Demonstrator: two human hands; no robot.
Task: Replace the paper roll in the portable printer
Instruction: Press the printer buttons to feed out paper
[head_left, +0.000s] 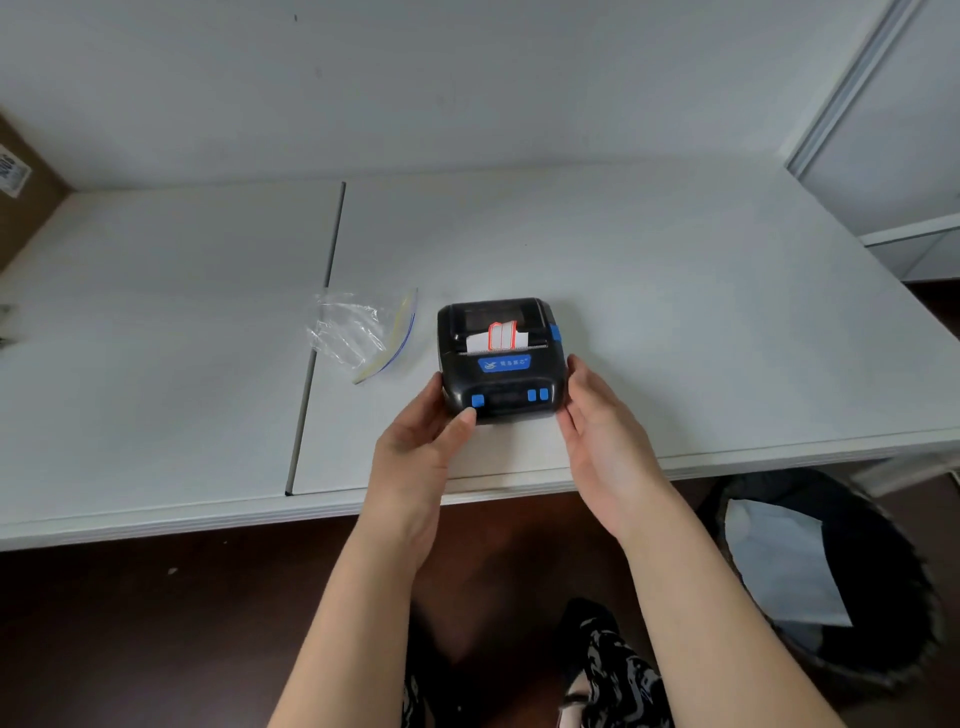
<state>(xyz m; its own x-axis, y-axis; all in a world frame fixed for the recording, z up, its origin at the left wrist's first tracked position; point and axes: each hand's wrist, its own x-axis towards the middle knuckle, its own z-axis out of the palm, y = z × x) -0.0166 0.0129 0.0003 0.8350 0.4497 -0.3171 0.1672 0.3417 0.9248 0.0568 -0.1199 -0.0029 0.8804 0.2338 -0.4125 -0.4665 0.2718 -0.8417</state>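
Observation:
A black portable printer with blue buttons and a blue side latch sits on the white table, its lid down. A strip of white labels with red borders sticks out of its slot. My left hand cups the printer's front left corner, thumb resting below the blue button. My right hand lies against the printer's right side, fingers straight and touching the casing. An empty clear zip bag lies left of the printer.
A seam splits the table left of the bag. A brown cardboard box stands at the far left edge. A black waste bin with white paper sits on the floor at right, below the table's front edge.

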